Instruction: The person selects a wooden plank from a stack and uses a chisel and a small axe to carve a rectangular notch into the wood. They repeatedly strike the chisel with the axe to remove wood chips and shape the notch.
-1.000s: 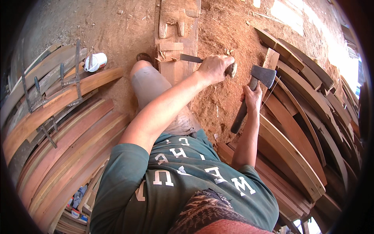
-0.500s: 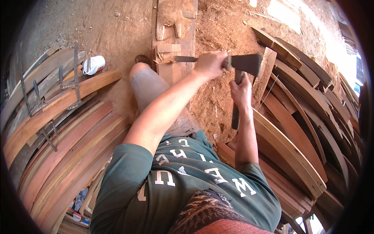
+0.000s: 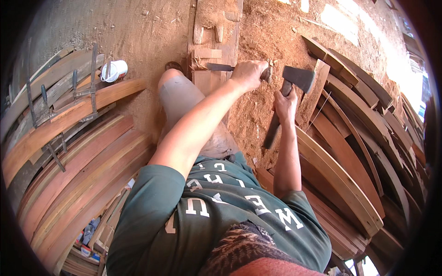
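My left hand [image 3: 247, 76] is wrapped round the handle of a chisel [image 3: 219, 67]. Its dark blade points left, and the tip meets a notched area on a wooden beam [image 3: 209, 83]. The butt of the chisel's handle sticks out on the right of my fist. In my right hand [image 3: 286, 105] is a hatchet [image 3: 299, 78], gripped high on its dark handle just below the head. A small gap separates the hatchet head from the chisel's butt. Wood chips lie around the cut on the beam.
Curved planks [image 3: 359, 124] are stacked along the right. On the left, clamps [image 3: 94, 80] grip an orange-brown board [image 3: 60, 117], with more stacked boards [image 3: 87, 170] nearer me. A white bucket [image 3: 120, 69] stands beyond them. Sawdust covers the ground [image 3: 262, 37].
The hatchet head has drawn away to the right from the chisel's butt, and its handle has tilted. My left hand still holds the chisel at the beam. The view has shifted slightly.
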A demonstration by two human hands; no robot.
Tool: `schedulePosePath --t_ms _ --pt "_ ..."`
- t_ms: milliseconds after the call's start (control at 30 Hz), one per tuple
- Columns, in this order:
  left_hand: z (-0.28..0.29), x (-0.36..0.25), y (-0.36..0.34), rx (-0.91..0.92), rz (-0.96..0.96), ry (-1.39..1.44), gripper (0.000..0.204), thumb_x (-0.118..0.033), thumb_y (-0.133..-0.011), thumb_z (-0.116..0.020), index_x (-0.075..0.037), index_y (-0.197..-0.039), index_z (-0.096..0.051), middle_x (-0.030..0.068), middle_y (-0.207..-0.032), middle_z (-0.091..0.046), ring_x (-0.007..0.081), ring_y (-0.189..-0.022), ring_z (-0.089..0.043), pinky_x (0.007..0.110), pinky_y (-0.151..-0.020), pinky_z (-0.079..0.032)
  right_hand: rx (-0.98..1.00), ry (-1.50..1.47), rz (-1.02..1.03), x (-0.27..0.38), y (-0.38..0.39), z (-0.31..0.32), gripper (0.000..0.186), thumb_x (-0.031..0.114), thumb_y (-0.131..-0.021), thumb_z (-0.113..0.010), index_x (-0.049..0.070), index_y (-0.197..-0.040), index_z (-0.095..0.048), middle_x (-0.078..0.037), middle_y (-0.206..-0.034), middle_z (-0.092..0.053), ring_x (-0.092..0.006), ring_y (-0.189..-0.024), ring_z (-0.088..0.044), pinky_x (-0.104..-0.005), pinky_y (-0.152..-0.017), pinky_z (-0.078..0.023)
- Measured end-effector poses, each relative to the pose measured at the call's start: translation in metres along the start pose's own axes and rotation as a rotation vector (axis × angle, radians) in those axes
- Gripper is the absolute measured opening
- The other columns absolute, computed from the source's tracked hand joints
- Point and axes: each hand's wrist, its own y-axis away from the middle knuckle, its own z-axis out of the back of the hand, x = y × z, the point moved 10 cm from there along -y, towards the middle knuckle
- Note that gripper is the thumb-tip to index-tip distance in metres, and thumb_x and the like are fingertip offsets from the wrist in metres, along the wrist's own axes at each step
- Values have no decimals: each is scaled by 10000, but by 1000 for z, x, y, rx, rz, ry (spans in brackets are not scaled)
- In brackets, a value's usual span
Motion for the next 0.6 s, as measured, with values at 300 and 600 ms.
schedulePosePath --t_ms 300,600 --pt "-4 20 25 -32 -85 -61 349 -10 -846 -725 -135 -1168 -677 77 -1076 -764 260 -1011 -748 457 -920 -585 48 -68 -30 -8 2 -13 201 113 -866 -653 -17 -1003 -583 -93 -689 -625 -174 -525 -603 -336 -473 -485" --pt "-14 29 23 85 -17 -40 214 9 -885 -694 -138 -1032 -643 49 -932 -735 183 -889 -738 380 -827 -620 146 124 50 9 22 -20 132 82 -872 -652 28 -940 -552 -54 -663 -586 -147 -498 -573 -340 -471 -520"
